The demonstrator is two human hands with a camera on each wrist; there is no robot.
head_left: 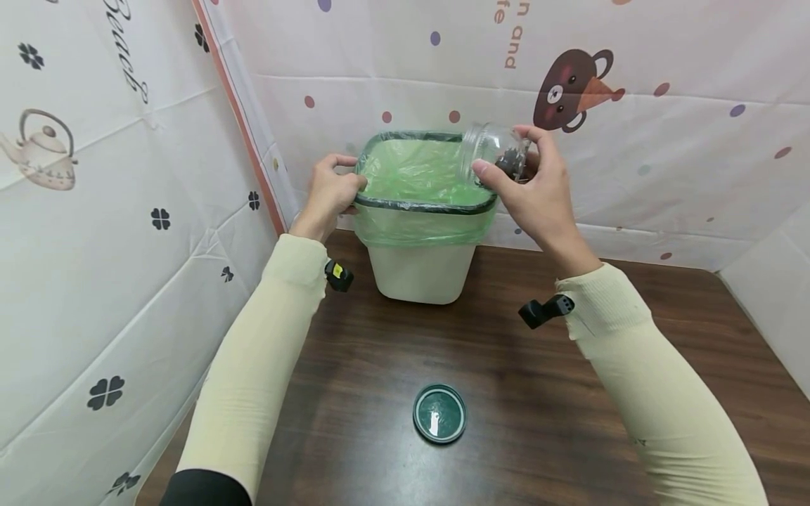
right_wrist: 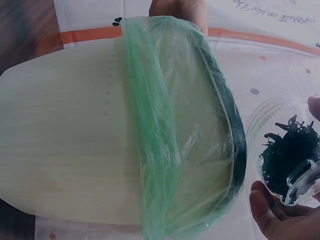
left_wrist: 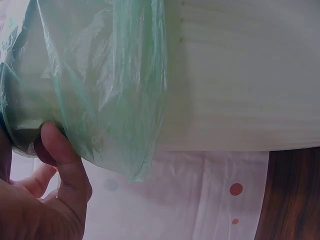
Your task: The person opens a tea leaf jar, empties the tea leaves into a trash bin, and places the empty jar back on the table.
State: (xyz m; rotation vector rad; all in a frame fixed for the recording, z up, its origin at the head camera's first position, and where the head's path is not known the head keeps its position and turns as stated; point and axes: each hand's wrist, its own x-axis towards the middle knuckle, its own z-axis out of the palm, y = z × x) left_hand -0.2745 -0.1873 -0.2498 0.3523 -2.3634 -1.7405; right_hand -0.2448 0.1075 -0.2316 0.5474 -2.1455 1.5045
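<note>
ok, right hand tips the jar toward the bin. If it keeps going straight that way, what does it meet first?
Probably the green plastic liner at the black rim of the white bin; the clear glass jar in the right hand leads, though depth is unclear.

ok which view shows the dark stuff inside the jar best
The right wrist view: the dark shreds show clearly through the jar. The head view shows only a small dark clump; the left wrist view shows none.

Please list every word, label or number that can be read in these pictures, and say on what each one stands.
"Beach": script on the left wall cloth, top cut by the frame edge.
"n and" over "fe": orange letters on the back wall cloth, cut off at the frame.
Mirrored script on the cloth in the right wrist view: too blurred to read.
Jar, lid, bin: no text visible.
</note>
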